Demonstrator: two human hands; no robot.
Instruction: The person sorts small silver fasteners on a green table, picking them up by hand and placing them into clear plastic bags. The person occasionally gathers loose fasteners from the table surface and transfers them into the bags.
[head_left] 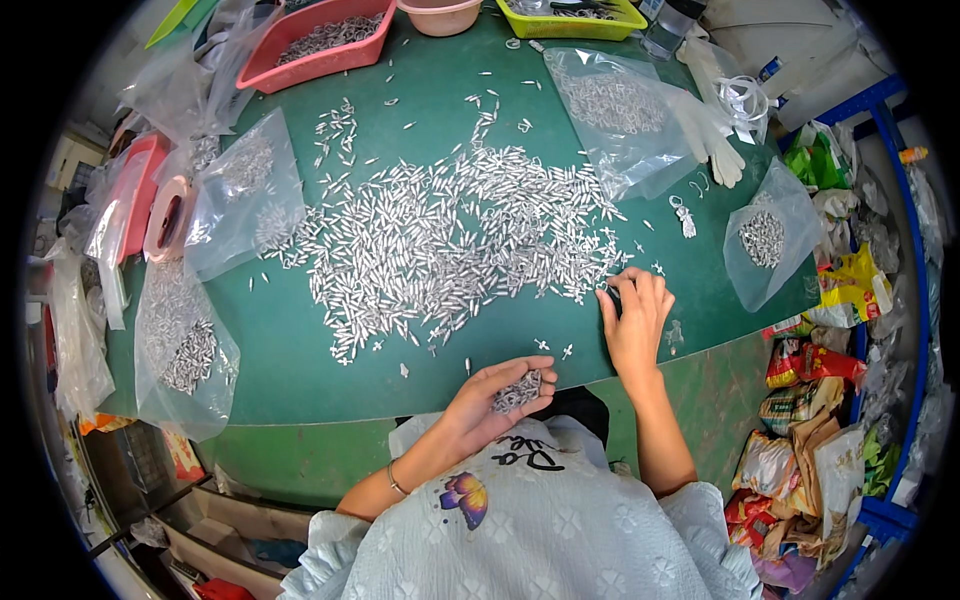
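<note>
A wide pile of small silver metal pieces [420,240], many of them bullet-shaped, spreads over the green table [290,370]. My left hand [480,405] is cupped palm up at the near table edge, fingers wrapped round a clump of small grey metal parts [516,393]. At the pile's right end, my right hand [637,310] has its fingers bent and thumb brought in towards them, the tips down by the pieces. What lies between those tips is too small to make out. A few small cross-shaped pieces [567,351] lie between my hands.
Clear plastic bags of metal parts lie at the left [185,350], back right [620,110] and far right [765,235]. A red tray [255,70], pink bowl [440,18] and yellow-green tray [575,28] stand along the back. White gloves [725,165] rest at the right. A blue rack [885,200] with packages stands beyond.
</note>
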